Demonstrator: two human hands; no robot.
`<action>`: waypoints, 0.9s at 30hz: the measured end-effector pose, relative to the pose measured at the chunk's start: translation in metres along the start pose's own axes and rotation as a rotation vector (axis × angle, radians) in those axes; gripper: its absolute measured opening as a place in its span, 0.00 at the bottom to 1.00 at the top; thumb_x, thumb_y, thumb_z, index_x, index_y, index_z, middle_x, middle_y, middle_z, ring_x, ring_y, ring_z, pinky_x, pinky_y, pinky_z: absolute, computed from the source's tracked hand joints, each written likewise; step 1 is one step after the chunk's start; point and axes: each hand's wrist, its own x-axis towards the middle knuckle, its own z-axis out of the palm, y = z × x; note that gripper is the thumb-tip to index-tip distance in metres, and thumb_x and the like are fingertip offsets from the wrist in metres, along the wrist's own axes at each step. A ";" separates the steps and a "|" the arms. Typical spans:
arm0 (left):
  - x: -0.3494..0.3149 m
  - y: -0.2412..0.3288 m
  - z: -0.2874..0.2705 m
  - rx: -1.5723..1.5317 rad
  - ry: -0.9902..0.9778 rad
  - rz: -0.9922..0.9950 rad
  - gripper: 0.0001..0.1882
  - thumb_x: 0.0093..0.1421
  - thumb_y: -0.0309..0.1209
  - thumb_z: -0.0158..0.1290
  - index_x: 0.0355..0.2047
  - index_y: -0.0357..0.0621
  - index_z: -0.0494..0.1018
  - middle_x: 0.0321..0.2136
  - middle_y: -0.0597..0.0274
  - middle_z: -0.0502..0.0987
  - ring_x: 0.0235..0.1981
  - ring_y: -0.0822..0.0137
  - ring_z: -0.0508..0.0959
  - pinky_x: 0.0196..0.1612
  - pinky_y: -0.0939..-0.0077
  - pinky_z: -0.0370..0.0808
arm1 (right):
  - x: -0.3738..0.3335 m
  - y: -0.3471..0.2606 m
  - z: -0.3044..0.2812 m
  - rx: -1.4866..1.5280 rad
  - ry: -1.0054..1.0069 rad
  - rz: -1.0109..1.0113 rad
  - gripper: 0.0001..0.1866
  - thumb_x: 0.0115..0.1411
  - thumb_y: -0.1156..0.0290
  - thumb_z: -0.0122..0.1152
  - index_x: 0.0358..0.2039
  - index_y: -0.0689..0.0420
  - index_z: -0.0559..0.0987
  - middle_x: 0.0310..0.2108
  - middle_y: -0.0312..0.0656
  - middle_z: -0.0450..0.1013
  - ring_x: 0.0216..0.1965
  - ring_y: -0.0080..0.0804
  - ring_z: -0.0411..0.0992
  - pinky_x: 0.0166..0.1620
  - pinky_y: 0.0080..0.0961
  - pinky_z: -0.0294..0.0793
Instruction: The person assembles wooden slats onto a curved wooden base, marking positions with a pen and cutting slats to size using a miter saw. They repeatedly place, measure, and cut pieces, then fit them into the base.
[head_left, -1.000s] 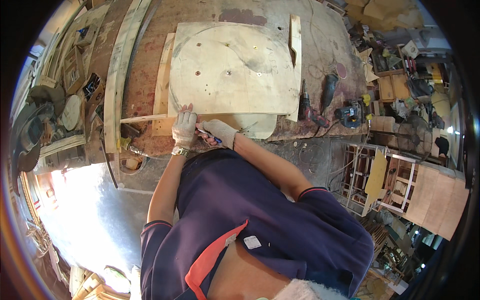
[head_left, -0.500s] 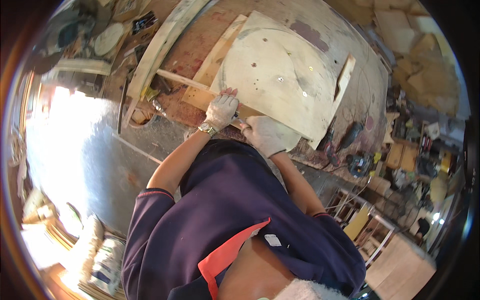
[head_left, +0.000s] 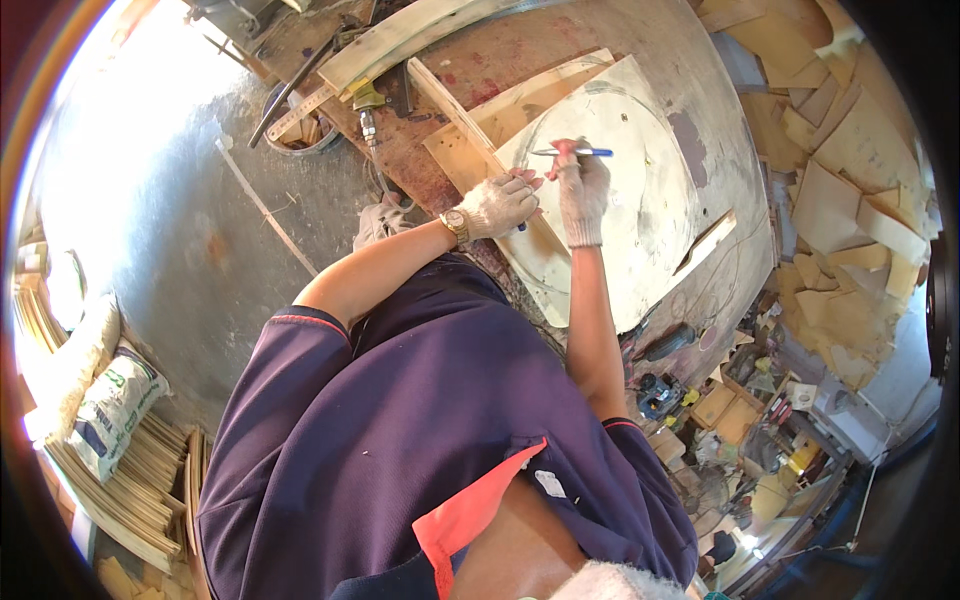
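Note:
My right hand [head_left: 583, 200], in a pale work glove with bare fingertips, pinches a blue and white pen [head_left: 597, 153] above a pale wooden panel [head_left: 640, 190]. The pen lies roughly level in the fingers, and I cannot tell whether it touches the panel. Dark curved lines and several small marks show on the panel. Just to the left, my gloved left hand [head_left: 498, 206] is closed round a long narrow wooden strip [head_left: 455, 113] that crosses the panel's left edge. A small dark blue bit pokes out below that hand; its kind is unclear.
Under the panel lies a yellowish board [head_left: 470, 160] on the stained worktable [head_left: 520, 35]. A curved wooden piece [head_left: 410, 45] lies at the far left, near an air-hose fitting [head_left: 368, 125]. A narrow offcut [head_left: 708, 243] and a dark-handled tool [head_left: 668, 343] sit right of the panel.
My right hand has parted from the left and moved forward over the panel, the pen now plainly visible. My left hand stays on the strip. The whole view has turned.

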 end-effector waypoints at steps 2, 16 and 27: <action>-0.003 -0.002 0.001 -0.049 -0.014 -0.001 0.11 0.65 0.38 0.57 0.37 0.42 0.77 0.41 0.60 0.82 0.50 0.60 0.81 0.57 0.64 0.76 | 0.013 0.013 0.013 -0.041 -0.124 0.028 0.22 0.71 0.52 0.59 0.41 0.63 0.79 0.23 0.33 0.71 0.27 0.19 0.70 0.33 0.23 0.76; -0.008 -0.014 0.009 -0.137 -0.029 0.068 0.12 0.57 0.34 0.59 0.38 0.43 0.78 0.44 0.57 0.83 0.50 0.56 0.81 0.56 0.61 0.76 | 0.061 0.033 0.040 -0.590 -0.398 -0.032 0.22 0.70 0.51 0.56 0.35 0.60 0.81 0.27 0.53 0.78 0.31 0.51 0.78 0.36 0.41 0.74; -0.007 -0.012 0.005 -0.107 -0.119 0.041 0.10 0.60 0.37 0.58 0.37 0.45 0.78 0.46 0.60 0.82 0.54 0.59 0.79 0.57 0.64 0.75 | 0.061 0.021 0.041 -0.654 -0.348 0.023 0.22 0.69 0.51 0.57 0.36 0.60 0.79 0.28 0.55 0.78 0.32 0.55 0.79 0.36 0.45 0.75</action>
